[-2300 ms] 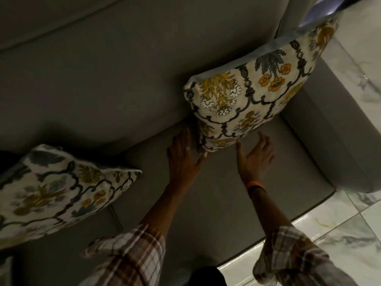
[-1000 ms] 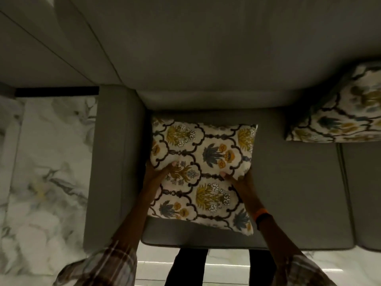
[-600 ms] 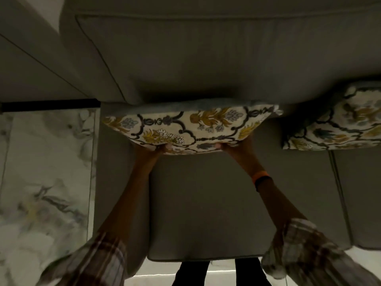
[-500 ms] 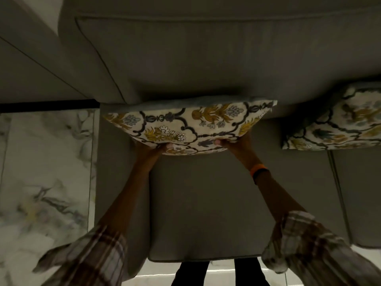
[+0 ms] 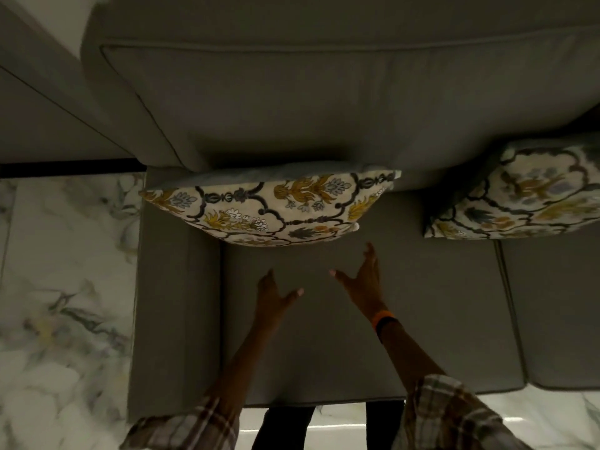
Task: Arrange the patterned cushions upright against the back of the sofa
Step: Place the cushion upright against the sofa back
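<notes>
A floral patterned cushion [image 5: 269,207] stands upright on the grey sofa seat [image 5: 324,336], leaning on the sofa back [image 5: 308,102] beside the left armrest [image 5: 172,293]. A second patterned cushion [image 5: 526,193] leans against the back further right, cut off by the frame edge. My left hand [image 5: 274,295] and my right hand [image 5: 362,279] hover over the seat just in front of the first cushion, fingers spread, holding nothing and not touching it.
White marble floor [image 5: 61,287] lies left of the armrest and in front of the sofa. A seam [image 5: 509,306] separates this seat cushion from the one to the right. My legs [image 5: 282,430] stand against the seat's front edge.
Both hands have let go of the left cushion's lower edge and drawn back toward me. The cushion stays standing against the sofa back.
</notes>
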Demonstrator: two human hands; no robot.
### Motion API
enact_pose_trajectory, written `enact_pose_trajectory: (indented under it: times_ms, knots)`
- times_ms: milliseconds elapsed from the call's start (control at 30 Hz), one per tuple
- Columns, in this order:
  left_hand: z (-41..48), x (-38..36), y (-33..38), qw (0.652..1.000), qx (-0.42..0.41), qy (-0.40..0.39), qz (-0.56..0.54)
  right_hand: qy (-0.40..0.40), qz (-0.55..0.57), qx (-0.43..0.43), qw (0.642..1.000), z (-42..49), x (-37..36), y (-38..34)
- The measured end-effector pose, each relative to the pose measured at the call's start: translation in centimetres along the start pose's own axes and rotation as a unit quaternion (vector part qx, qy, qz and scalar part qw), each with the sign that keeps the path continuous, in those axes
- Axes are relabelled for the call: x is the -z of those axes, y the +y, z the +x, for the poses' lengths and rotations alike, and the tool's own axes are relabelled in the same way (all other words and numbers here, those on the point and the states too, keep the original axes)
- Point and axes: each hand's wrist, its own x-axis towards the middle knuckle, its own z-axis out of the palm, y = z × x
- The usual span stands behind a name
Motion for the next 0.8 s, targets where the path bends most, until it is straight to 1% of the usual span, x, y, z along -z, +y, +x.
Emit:
enact_pose_trajectory:
  times_ms: [100,167,267,333,433,533,600,633,667,733,767,800]
  knots:
    - [-1.2,-4.8,0.6,0.995,-0.043,-0.062,0.060,-0.009,-0.001,-0.013,1.000,-0.8,3.4,3.6]
    - [-1.7,-7.8,2.1,0.991,-0.064,-0.086,0.086,-0.009,-0.004,-0.024,1.000,-0.7,6.6,6.2]
    - [-1.8,-13.0,6.0,0.984,-0.103,-0.102,0.105,0.019,0.003,-0.042,0.999,0.6,13.5,9.8]
    - [-1.6,-16.4,9.1,0.982,-0.126,-0.094,0.103,0.054,0.027,-0.048,0.997,2.1,18.9,11.5]
    - [-0.6,-21.8,14.7,0.984,-0.151,-0.080,0.052,0.124,0.068,-0.047,0.989,5.1,28.3,14.0]
    - [0.6,-26.0,20.7,0.983,-0.169,-0.050,-0.042,0.206,0.104,-0.005,0.973,8.8,36.8,15.0]
    - [1.1,-28.6,25.0,0.976,-0.188,-0.037,-0.101,0.233,0.115,0.034,0.965,11.5,42.0,15.2]
    - [1.4,-29.7,26.7,0.971,-0.204,-0.041,-0.121,0.227,0.106,0.065,0.966,12.8,44.3,15.1]
    - [1.6,-30.5,28.1,0.965,-0.221,-0.053,-0.133,0.200,0.090,0.108,0.970,13.9,46.0,14.9]
    - [2.4,-32.1,30.1,0.954,-0.257,-0.070,-0.140,0.118,0.073,0.193,0.971,15.7,48.7,14.2]
    - [2.7,-32.6,30.6,0.950,-0.269,-0.064,-0.147,0.080,0.066,0.212,0.972,16.4,49.3,13.9]
    - [2.7,-32.9,31.1,0.949,-0.268,-0.054,-0.160,0.060,0.063,0.216,0.972,16.9,49.7,13.7]
